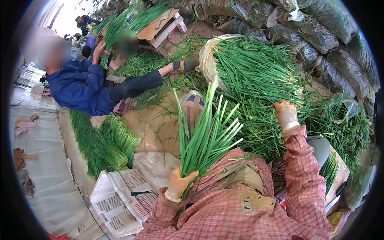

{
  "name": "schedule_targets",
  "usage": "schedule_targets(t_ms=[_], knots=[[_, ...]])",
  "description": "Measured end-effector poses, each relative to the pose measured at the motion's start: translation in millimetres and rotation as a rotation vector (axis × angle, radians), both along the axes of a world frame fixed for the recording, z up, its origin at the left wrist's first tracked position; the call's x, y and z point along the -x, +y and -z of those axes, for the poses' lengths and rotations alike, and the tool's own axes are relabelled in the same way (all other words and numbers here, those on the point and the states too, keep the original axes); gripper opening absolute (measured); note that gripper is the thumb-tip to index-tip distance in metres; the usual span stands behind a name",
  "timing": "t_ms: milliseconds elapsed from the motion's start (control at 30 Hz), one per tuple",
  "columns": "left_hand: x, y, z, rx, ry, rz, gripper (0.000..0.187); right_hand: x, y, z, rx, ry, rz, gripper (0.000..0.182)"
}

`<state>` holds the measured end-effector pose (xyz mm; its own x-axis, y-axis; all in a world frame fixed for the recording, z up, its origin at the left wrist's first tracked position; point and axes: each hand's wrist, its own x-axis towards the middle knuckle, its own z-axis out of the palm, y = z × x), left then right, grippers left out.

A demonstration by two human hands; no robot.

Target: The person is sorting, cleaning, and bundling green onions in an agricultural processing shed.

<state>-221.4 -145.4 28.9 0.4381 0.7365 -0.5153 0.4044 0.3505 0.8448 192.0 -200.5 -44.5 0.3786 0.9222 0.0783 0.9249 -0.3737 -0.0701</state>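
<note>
Head view, looking down past a red checked shirt: the left hand (179, 183), gloved, sits low in the middle of the frame with its fingers wrapped tight around the base of a bunch (206, 134) of green chives, which fans upward toward the centre. The right hand (285, 113), also gloved, is right of centre, palm down on the big heap (256, 76) of loose chives; its fingers look curled into the leaves, though whether they pinch any I cannot tell (the tips are buried in the green). The heap spills out of a clear plastic bag (207, 56) in the upper middle. Dark stuffed sacks (320, 34) are stacked along the upper right. A white plastic crate (116, 200) lies at the lower left, with tied bundles (114, 146) just above it. In the upper left another person in a blue jacket (82, 88) reaches one gloved hand (185, 65) toward the heap.
</note>
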Motion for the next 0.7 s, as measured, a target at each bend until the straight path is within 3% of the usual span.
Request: schedule_targets(t_ms=[100, 167, 300, 367, 467, 567, 700], knots=[[-3, -2, -2, 0.028, 0.009, -0.009, 0.028, 50, 32, -91, -0.478, 0.217, -0.240, 0.029], [-3, -1, -3, -0.015, 0.035, 0.025, 0.027, 79, 60, -130, -0.555, 0.144, -0.468, 0.026], [2, -4, 1, -0.027, 0.064, 0.032, 0.027, 91, 102, -123, -0.462, 0.114, -0.781, 0.013], [5, -2, 2, -0.134, 0.137, 0.171, 0.032, 90, 104, -123, -0.340, 0.108, -0.829, 0.007], [6, 0, 5, -0.389, 0.107, 0.224, 0.040, 82, 97, -116, -0.284, 0.116, -0.873, 0.008], [4, 7, 1, -0.402, 0.319, 0.388, 0.041, 81, 86, -98, -0.320, 0.108, -0.842, 0.008], [-4, 15, -4, -0.343, 0.449, 0.496, 0.042, 74, 73, -88, -0.157, -0.092, -0.734, 0.009]])
